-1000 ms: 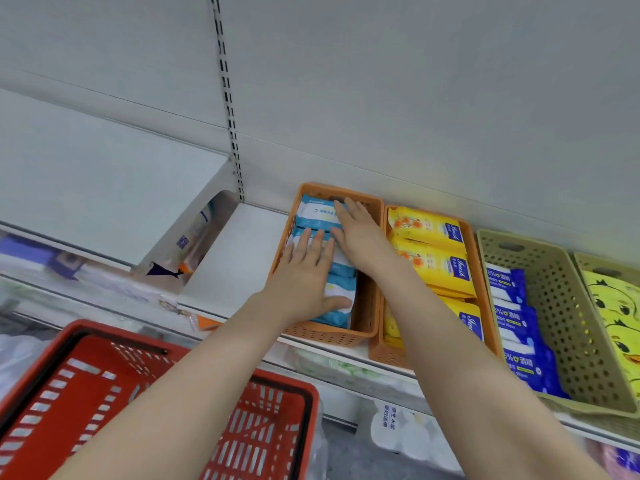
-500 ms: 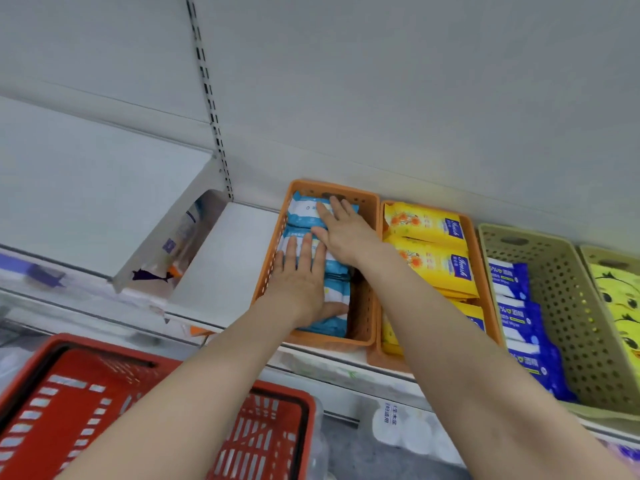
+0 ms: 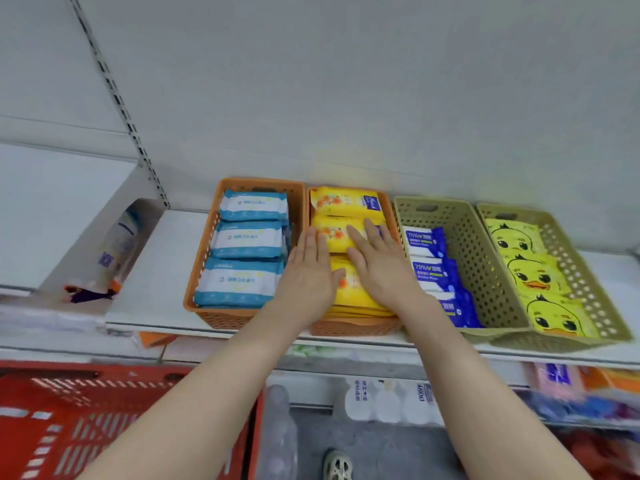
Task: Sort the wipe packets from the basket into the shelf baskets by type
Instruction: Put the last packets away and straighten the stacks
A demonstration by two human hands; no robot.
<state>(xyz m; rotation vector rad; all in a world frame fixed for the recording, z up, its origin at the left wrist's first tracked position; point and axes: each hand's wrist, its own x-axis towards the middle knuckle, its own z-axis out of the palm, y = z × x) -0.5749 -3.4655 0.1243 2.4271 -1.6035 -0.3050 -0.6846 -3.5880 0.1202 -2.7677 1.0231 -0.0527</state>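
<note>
Four baskets stand in a row on the shelf. The left orange basket [image 3: 207, 258] holds three light-blue wipe packets [image 3: 247, 239] in a line. The second orange basket [image 3: 353, 327] holds yellow wipe packets [image 3: 341, 202]. My left hand [image 3: 310, 271] and my right hand [image 3: 379, 266] lie flat, fingers straight, on the yellow packets, side by side. A green basket [image 3: 485, 271] holds dark-blue packets [image 3: 427, 242] along its left side. The far-right green basket [image 3: 595, 299] holds yellow duck packets [image 3: 535, 275]. The red shopping basket [image 3: 86, 420] sits low at the left.
A white shelf [image 3: 156, 271] runs left of the baskets, with a tilted white divider panel and a bottle [image 3: 117, 244] behind it. Lower shelves carry packaged goods [image 3: 388, 400]. A shoe [image 3: 337, 465] shows on the grey floor below.
Both hands moved right, off the light-blue packets in the left orange basket and onto the yellow packets in the second basket. The view shifted right.
</note>
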